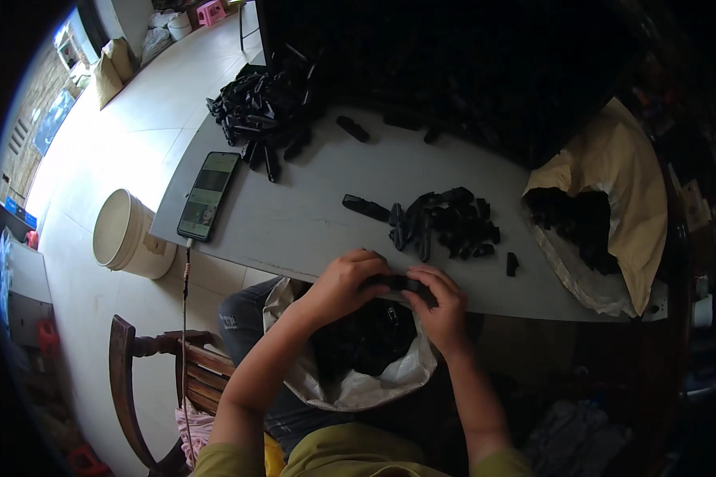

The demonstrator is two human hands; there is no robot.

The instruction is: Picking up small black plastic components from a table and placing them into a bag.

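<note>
Between my two hands, just off the table's near edge, is a small black plastic part [394, 281]. My left hand [347, 285] is closed on its left end, and my right hand [437, 302] pinches the right end. Below them a white woven sack [350, 395] lies open on my lap, with black parts [366, 338] inside. Beyond my hands, a loose heap of small black parts [461, 224] rests on the table, with a longer black piece [365, 207] at its left. What exactly the held part is cannot be made out.
The grey table [294, 215] carries a bigger pile of black parts [258, 103] at the far left and a phone [208, 195] on a cable. An open tan sack [636, 199] of black pieces sits at right. A white bucket [123, 234] and wooden chair [127, 381] stand left.
</note>
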